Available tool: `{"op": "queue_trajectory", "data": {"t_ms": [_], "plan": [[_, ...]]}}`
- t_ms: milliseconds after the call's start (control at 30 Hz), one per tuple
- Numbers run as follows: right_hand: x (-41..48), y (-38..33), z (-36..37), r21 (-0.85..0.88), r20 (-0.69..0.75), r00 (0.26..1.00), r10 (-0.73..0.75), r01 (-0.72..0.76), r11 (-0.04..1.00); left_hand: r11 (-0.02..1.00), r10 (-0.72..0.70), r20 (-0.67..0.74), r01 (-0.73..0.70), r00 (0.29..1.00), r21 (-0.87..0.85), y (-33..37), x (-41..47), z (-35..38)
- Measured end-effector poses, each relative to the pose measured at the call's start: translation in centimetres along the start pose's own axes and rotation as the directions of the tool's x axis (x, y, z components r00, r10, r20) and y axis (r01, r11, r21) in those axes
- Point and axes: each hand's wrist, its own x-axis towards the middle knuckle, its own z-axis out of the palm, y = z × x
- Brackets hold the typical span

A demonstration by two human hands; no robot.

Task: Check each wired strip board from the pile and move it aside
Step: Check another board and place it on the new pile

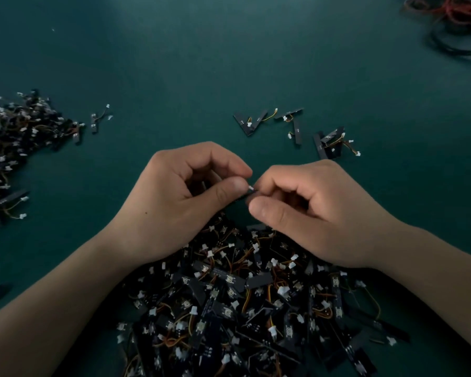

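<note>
left hand (185,197) curled, pinching strip board (250,188) | right hand (310,210) curled, pinching it

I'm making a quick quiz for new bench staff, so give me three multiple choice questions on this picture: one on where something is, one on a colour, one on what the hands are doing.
1. Where does the tangle of loose wires lie on the table?
A. far right corner
B. near left edge
C. under the wrists

2. What colour is the connector on the wired strip board between the hands?
A. red
B. white
C. blue

3. What are the left hand and right hand doing?
A. lying flat
B. pinching one board together above the pile
C. gripping a tool each

Answers: 1 A, the tangle sits at the top right; 2 B, a white tip shows between the thumbs; 3 B, curled fingers of both hands meet on it.
</note>
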Motion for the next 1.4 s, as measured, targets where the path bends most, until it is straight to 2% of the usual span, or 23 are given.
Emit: {"op": "queue_trajectory", "data": {"t_ms": [100,200,333,433,600,667,800,933,1133,1233,1400], "plan": [[0.1,0.3,-0.1,0.029,-0.056,0.998,0.025,-0.023,0.999,1.000,0.013,0.003,-0.013,1.000,-0.018,0.1,-0.1,0.0],[0.0,0.2,-0.1,0.113,-0.048,0.998,0.027,-0.022,0.993,0.999,0.011,-0.011,-0.012,1.000,-0.038,0.1,-0.1,0.1],[0.1,0.2,0.0,0.057,-0.042,0.999,0.030,-0.027,0.998,0.998,0.016,0.001,-0.016,1.000,-0.065,0.0,-0.2,0.2],[0.0,0.2,0.0,0.085,-0.064,0.998,0.014,-0.008,0.996,0.995,0.025,0.002,-0.025,1.000,-0.093,-0.1,-0.2,0.2],[0.0,0.4,-0.3,0.219,-0.216,0.976,-0.007,0.055,0.974,0.970,-0.016,-0.009,0.013,1.000,-0.241,-0.3,-0.1,-0.1],[0.0,0.4,-0.5,0.253,-0.282,0.959,-0.029,0.103,0.962,0.964,-0.037,0.029,0.043,0.999,-0.261,-0.3,-0.1,-0.3],[-0.1,0.0,-0.3,0.130,-0.276,0.955,-0.108,0.149,0.980,0.975,-0.060,0.138,0.087,0.989,-0.203,0.0,-0.2,-0.2],[0.0,-0.1,-0.1,0.000,-0.259,0.953,-0.160,0.166,0.986,0.978,-0.076,0.133,0.100,0.988,-0.183,0.3,-0.1,-0.2],[-0.1,-0.2,0.0,0.047,-0.170,0.978,-0.124,0.134,0.990,0.979,-0.053,0.129,0.077,0.990,-0.188,0.6,-0.1,-0.1],[0.0,-0.1,0.1,-0.029,-0.180,0.978,-0.105,0.102,0.994,0.980,-0.037,0.130,0.061,0.991,-0.187,0.7,-0.1,-0.1],[-0.1,0.0,0.1,0.036,-0.203,0.976,-0.084,0.094,0.995,0.986,-0.010,0.129,0.031,0.992,-0.164,0.7,-0.1,-0.1]]}}
